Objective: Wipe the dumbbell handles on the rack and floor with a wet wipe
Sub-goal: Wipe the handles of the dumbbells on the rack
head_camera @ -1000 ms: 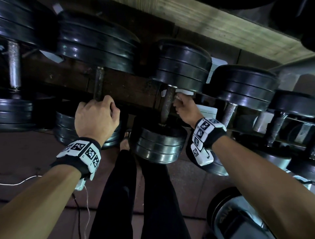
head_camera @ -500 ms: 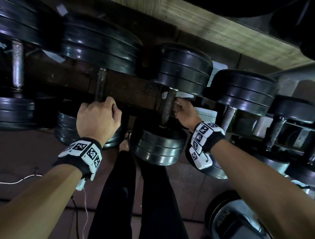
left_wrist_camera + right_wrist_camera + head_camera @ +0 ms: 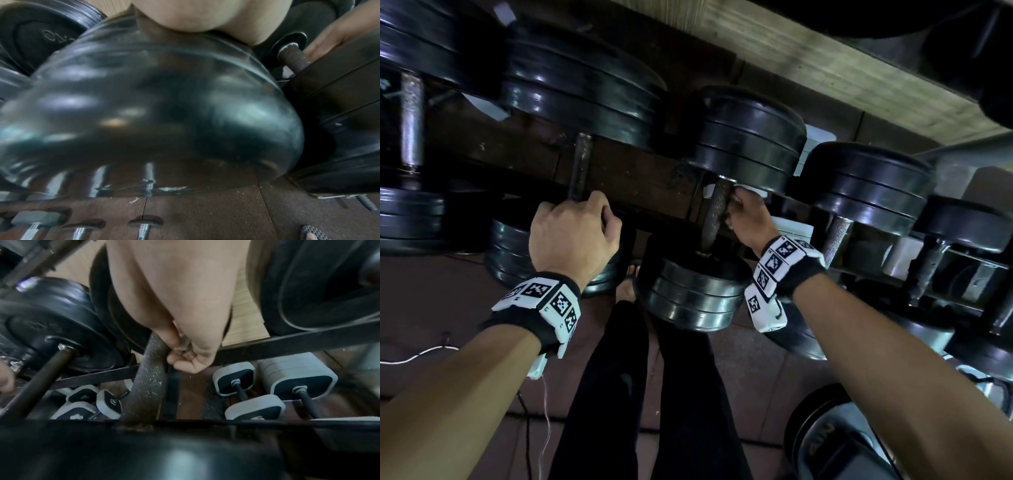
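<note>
The right grip (image 3: 748,219) is curling round a crumpled wet wipe (image 3: 183,344), pressing it against the knurled handle (image 3: 714,214) of a dumbbell on the rack (image 3: 633,178) — near its upper plates. The left grip (image 3: 571,236) is wrapping the neighbouring dumbbell's dark handle (image 3: 580,164), fingers closed round it.

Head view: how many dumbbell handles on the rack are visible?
5: far-left handle; second handle, gripped by the left hand; third handle, at the right hand; fourth handle; fifth handle. More may be hidden.
</note>
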